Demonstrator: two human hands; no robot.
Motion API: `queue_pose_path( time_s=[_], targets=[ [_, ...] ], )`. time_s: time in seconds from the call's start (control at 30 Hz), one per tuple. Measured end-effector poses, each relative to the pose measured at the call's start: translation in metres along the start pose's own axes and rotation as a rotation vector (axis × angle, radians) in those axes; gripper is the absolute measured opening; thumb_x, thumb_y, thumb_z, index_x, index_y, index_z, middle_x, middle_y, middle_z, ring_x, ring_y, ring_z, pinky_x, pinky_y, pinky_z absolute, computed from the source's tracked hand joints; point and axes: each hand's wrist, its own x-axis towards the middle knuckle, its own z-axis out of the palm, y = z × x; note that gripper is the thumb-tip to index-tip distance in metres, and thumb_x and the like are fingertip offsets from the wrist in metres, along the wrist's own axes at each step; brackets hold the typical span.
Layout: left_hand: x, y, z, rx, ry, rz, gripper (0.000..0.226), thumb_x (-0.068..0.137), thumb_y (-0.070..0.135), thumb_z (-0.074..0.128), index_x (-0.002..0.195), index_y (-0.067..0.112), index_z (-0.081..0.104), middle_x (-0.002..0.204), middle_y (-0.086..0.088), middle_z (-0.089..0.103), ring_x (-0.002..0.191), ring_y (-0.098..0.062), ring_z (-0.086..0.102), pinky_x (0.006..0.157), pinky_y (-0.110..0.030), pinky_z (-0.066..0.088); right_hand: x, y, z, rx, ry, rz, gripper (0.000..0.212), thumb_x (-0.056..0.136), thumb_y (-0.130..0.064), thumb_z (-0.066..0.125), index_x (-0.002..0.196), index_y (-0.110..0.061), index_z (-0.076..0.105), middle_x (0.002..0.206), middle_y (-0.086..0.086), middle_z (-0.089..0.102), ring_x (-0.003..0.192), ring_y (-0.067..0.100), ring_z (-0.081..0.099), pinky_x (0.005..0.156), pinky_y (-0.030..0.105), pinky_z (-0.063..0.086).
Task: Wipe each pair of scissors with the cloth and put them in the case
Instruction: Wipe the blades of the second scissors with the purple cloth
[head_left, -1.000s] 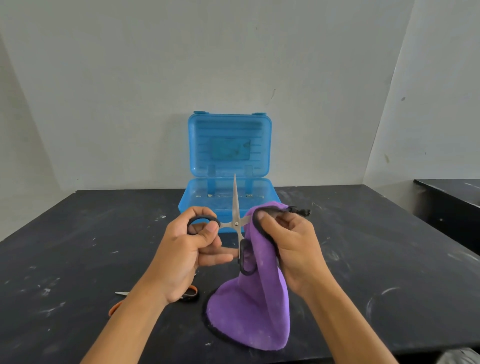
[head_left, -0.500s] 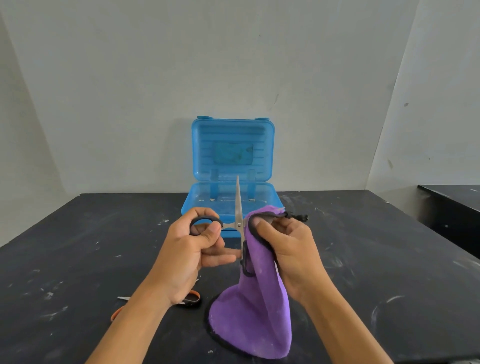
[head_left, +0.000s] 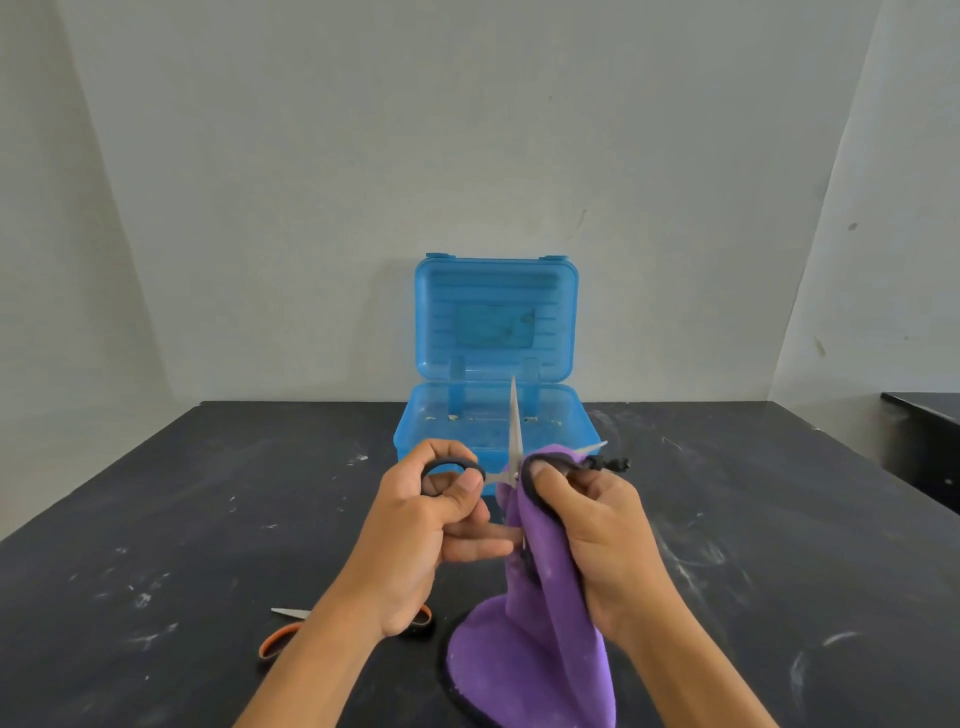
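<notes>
Black-handled scissors (head_left: 511, 447) held open above the worktop (head_left: 208, 519), before the open blue case (head_left: 493, 364); left hand (head_left: 415, 540) curled through one loop; right hand (head_left: 597, 530) pinches the purple cloth (head_left: 535, 623) round one blade; steel likely stiff, light, sharp-edged, so best held by the loops; cloth limp.

Black-handled scissors (head_left: 511, 441) stand open against the purple cloth (head_left: 540, 623), before the open blue case (head_left: 493, 415).

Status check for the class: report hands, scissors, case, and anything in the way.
Left hand grips black-handled scissors, blades open. Right hand holds purple cloth round one blade. Blue case open behind. Orange-handled scissors on table, unwiped; nothing in the way.
</notes>
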Motion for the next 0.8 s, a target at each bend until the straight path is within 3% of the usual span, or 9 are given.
queue_pose_path(
  time_s=[0.1,0.47,0.57,0.67,0.8],
  targets=[
    [-0.001,0.000,0.000,-0.001,-0.005,-0.006,0.011,0.099,0.002,0.055,0.109,0.004,0.058,0.068,-0.016,0.056,0.078,-0.051,0.072,0.054,-0.034,0.061,0.001,0.002,0.003,-0.026,0.046,0.008,0.027,0.096,-0.035,0.071,0.088,-0.012,0.081,0.093,0.030,0.078,0.073,0.044,0.072,0.066,0.050,0.063],
    [0.004,0.003,0.005,0.008,0.001,0.012,0.010,0.098,0.004,0.057,0.108,0.007,0.060,0.066,-0.012,0.062,0.079,-0.051,0.072,0.057,-0.035,0.061,0.001,0.000,0.015,0.033,0.184,0.006,0.054,0.105,-0.042,0.060,0.087,0.008,0.072,0.083,0.042,0.069,0.051,0.038,0.065,0.046,0.040,0.059],
    [0.004,0.004,0.003,0.011,0.020,0.012,0.009,0.098,0.003,0.057,0.105,0.007,0.061,0.067,-0.012,0.061,0.078,-0.052,0.072,0.056,-0.034,0.061,-0.001,-0.001,0.013,0.079,0.126,0.001,0.043,0.099,-0.038,0.068,0.088,0.002,0.076,0.090,0.040,0.072,0.061,0.037,0.070,0.051,0.039,0.061],
    [0.004,0.006,0.000,0.000,0.022,0.005,0.010,0.098,0.001,0.056,0.105,0.006,0.061,0.066,-0.012,0.059,0.078,-0.052,0.072,0.054,-0.033,0.060,0.000,-0.003,0.009,0.073,0.046,0.000,0.025,0.094,-0.028,0.076,0.090,-0.004,0.080,0.100,0.038,0.073,0.077,0.040,0.075,0.065,0.046,0.065],
    [0.002,0.006,-0.002,-0.019,0.008,-0.001,0.011,0.098,0.001,0.056,0.108,0.005,0.059,0.065,-0.012,0.059,0.085,-0.059,0.068,0.054,-0.033,0.060,0.002,-0.003,0.009,0.050,0.072,0.010,0.031,0.098,-0.033,0.071,0.091,-0.004,0.080,0.097,0.035,0.076,0.089,0.054,0.075,0.070,0.054,0.065]
  ],
)
